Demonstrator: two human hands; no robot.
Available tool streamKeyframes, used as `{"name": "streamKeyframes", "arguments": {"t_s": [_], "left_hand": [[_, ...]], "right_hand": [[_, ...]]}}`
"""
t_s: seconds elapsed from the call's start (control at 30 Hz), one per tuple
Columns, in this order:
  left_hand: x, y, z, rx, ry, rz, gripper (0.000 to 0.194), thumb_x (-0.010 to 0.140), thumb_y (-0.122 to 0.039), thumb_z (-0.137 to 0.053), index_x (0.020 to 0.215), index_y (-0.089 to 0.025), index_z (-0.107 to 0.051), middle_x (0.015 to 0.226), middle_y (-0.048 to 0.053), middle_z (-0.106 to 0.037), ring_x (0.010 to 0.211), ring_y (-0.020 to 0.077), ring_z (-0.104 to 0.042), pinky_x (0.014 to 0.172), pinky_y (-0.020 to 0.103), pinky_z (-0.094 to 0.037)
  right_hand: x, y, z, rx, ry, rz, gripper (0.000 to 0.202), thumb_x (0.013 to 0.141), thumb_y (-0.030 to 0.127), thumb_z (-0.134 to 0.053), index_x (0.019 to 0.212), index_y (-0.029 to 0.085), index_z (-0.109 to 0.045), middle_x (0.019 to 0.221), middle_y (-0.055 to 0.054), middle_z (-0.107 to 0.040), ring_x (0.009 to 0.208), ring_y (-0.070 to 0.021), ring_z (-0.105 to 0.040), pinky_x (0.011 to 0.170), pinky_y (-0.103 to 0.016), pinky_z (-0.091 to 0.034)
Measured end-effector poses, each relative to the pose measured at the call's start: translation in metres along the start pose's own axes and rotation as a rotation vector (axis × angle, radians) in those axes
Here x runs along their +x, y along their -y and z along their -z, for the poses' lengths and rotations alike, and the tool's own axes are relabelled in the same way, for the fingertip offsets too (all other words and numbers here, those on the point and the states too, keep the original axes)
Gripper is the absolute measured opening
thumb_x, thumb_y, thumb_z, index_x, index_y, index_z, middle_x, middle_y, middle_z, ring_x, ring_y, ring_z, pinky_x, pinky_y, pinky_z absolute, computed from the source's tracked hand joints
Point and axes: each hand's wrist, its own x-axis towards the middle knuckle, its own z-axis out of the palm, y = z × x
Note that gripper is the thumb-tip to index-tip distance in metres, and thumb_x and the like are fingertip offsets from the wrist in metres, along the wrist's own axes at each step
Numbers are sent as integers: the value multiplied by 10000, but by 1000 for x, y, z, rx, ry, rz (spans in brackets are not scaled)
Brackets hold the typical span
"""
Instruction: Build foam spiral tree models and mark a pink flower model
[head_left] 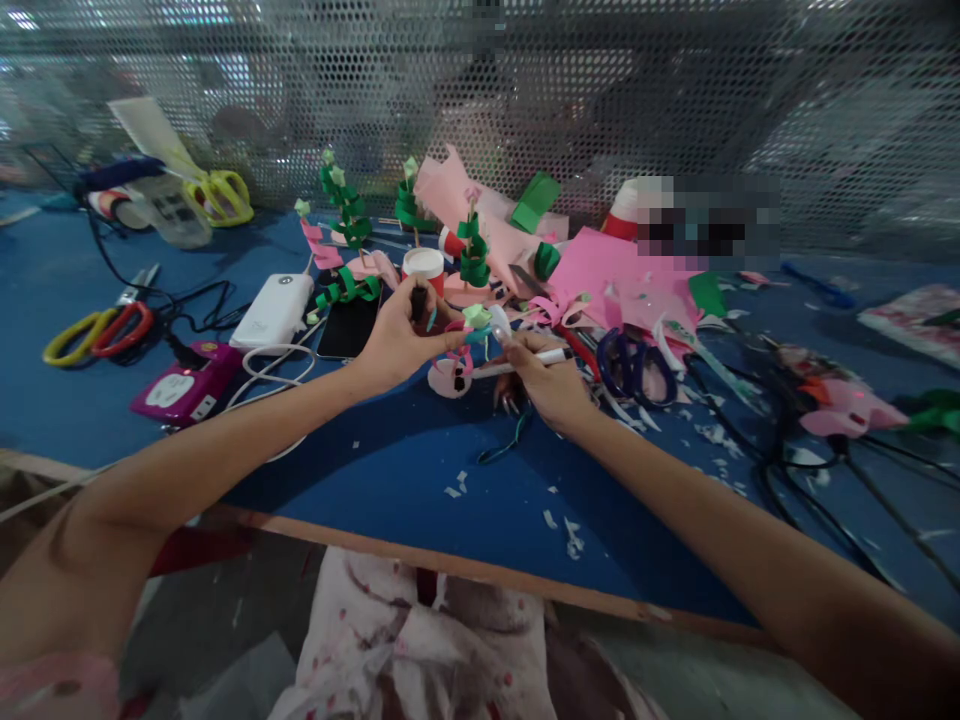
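My left hand (401, 340) is closed, its thumb against a pale green paper star (476, 318) on top of a small craft with pink curled paper. A short black piece, which looks like a marker cap (418, 303), is tucked between its fingers. My right hand (547, 380) is wrapped round a white marker (551, 357) pointing left. Its dark tip is close to a pale round base (448, 380) below the pink curls; whether they touch I cannot tell. By my right fingertips is a small whitish, shiny thing (501, 325), partly hidden.
Green paper-spiral trees (474, 250) and pink paper (615, 270) stand behind my hands. Purple-handled scissors (637, 365) lie right, yellow-and-red scissors (101, 335) left. A white power bank (274, 310), a black phone (349, 325), a magenta socket box (187, 380) and cables lie left.
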Motion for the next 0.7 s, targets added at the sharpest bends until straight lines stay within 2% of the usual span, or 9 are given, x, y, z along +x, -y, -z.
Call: {"name": "streamKeyframes", "arguments": {"t_s": [0.1,0.2,0.33,0.47,0.53,0.7], "left_hand": [[-1,0,-1,1,-21,-18,513,579,-404,-765,701,-206,-308,672,-35,-524,766,167,-623,680,336,-518],[-2,0,-3,2,-49,-24,510,581,-399,-764,703,-207,-308,674,-35,-527,765,165,-621,662,327,-521],[-4,-3,-4,24,-65,-15,520,573,-408,-765,710,-207,-306,705,-31,-541,742,151,-613,629,311,-518],[-6,-6,-5,77,-93,-28,514,572,-415,-762,719,-206,-315,698,-40,-522,721,137,-605,609,292,-511],[-6,-7,-5,109,-113,-36,497,580,-402,-760,733,-206,-330,692,-43,-503,729,136,-599,624,297,-506],[0,-7,-1,164,-39,-69,469,588,-352,-769,731,-200,-350,747,-14,-515,788,147,-578,682,321,-495]], "right_hand": [[0,1,0,-27,14,-8,442,671,571,-632,507,202,-453,356,37,-525,284,-97,-441,302,-219,-322],[-2,3,0,-59,-32,25,432,692,570,-612,524,202,-458,371,39,-527,290,-91,-433,309,-222,-321],[-9,8,-2,-163,16,44,436,731,556,-578,516,202,-444,377,38,-502,324,-96,-454,342,-230,-345],[-14,11,-3,-238,-67,129,431,757,514,-579,507,199,-424,405,38,-493,359,-84,-456,365,-226,-334],[-15,10,-4,-223,-63,117,418,760,501,-583,514,201,-430,410,39,-498,355,-84,-455,357,-226,-326],[-13,7,-4,-199,-48,113,408,772,486,-575,515,201,-435,421,37,-500,359,-86,-452,366,-231,-343]]}}
